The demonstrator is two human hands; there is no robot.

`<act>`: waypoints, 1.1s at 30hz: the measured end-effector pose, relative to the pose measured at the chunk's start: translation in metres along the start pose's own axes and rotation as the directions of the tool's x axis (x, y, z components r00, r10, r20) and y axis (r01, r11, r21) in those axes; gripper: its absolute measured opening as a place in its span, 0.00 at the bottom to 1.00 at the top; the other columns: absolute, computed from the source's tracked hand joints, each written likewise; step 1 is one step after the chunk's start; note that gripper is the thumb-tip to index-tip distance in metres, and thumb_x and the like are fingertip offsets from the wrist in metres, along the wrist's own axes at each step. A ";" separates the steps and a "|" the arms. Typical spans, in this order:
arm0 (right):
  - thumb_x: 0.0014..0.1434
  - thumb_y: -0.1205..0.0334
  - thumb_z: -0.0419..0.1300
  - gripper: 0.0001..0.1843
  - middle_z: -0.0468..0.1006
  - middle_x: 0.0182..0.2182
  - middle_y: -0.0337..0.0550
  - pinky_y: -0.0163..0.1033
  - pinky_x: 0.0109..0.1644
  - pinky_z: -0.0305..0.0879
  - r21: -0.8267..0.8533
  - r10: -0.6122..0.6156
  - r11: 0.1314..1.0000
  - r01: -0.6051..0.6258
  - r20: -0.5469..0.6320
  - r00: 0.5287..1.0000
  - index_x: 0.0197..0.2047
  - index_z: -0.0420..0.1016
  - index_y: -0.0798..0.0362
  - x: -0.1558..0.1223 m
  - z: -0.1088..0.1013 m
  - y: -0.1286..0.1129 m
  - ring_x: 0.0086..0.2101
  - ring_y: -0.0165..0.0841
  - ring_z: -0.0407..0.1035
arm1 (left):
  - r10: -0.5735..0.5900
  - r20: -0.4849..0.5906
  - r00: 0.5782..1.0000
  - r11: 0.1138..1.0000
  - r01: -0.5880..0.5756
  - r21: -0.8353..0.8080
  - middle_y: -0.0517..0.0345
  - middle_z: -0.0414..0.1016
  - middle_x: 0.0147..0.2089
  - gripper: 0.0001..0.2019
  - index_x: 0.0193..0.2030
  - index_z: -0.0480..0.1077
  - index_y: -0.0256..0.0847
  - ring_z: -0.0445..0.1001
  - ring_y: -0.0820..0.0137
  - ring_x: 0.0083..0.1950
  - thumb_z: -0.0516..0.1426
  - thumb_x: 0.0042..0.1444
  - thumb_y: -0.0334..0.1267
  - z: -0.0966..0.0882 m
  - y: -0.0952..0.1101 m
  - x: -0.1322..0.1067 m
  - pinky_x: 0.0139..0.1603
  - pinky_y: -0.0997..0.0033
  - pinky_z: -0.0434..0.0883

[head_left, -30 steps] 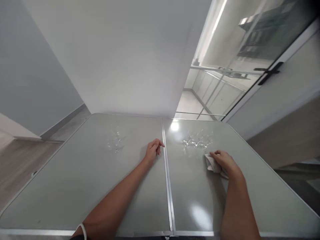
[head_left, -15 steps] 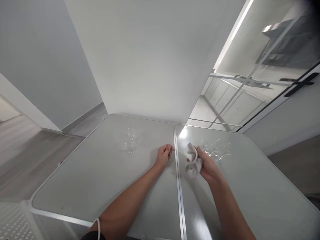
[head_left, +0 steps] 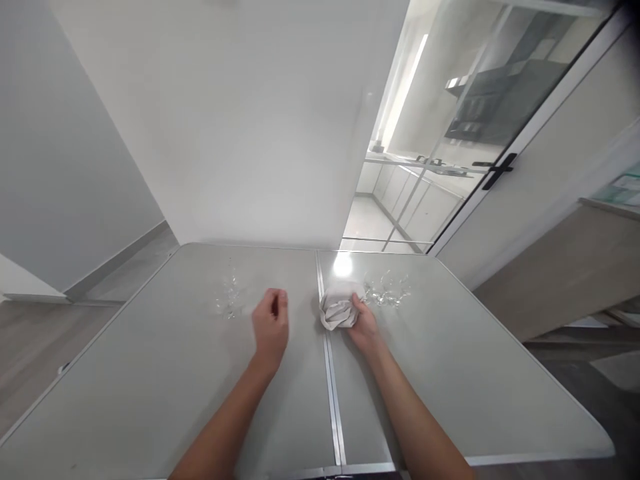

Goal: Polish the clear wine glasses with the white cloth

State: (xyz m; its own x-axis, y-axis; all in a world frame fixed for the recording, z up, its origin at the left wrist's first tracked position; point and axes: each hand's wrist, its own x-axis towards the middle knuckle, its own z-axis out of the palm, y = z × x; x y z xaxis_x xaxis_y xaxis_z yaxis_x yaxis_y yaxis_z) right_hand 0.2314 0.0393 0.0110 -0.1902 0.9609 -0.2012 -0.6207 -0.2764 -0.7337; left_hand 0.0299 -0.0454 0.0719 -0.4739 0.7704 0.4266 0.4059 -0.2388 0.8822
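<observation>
My right hand [head_left: 364, 325] grips a crumpled off-white cloth [head_left: 339, 308], with the thumb on top; the cloth is bunched into a round wad over the metal seam of the table. To its left, my left hand [head_left: 271, 323] is held over the table with curled fingers, thumb against them; whatever it pinches, if anything, is too small to make out. Several small clear, shiny pieces [head_left: 387, 291] lie clustered just beyond my right hand. More clear pieces [head_left: 230, 297] form a loose line left of my left hand. Their kind is hard to tell.
The grey table [head_left: 165, 373] has a metal rim and a metal strip [head_left: 334, 407] down its middle. Its far edge meets a white wall [head_left: 250, 133]. A glass-paned door [head_left: 425, 147] with a black handle [head_left: 495, 170] stands at the right, near a wooden shelf [head_left: 565, 267].
The view has shifted, tilting to the right. My right hand has turned the cloth, which now shows as a rounder bunch. My left hand has drawn away from it, toward the left-hand clear pieces.
</observation>
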 end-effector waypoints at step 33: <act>0.60 0.50 0.64 0.15 0.78 0.40 0.42 0.44 0.51 0.67 -0.512 -0.430 0.720 0.468 0.199 0.880 0.46 0.76 0.48 -0.020 0.019 0.011 0.42 0.38 0.70 | 0.200 0.331 0.922 0.910 -0.300 0.287 0.57 0.73 0.27 0.24 0.49 0.78 0.50 0.67 0.68 0.25 0.70 0.44 0.52 0.015 -0.059 0.003 0.26 0.75 0.54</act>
State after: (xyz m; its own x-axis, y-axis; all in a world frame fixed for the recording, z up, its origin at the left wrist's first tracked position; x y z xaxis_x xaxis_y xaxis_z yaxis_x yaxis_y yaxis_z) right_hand 0.2135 0.0171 0.0189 -0.0519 0.9620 0.2679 -0.1467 0.2580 -0.9549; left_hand 0.0161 -0.0199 0.0178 -0.0974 0.8583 0.5039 0.7355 -0.2790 0.6174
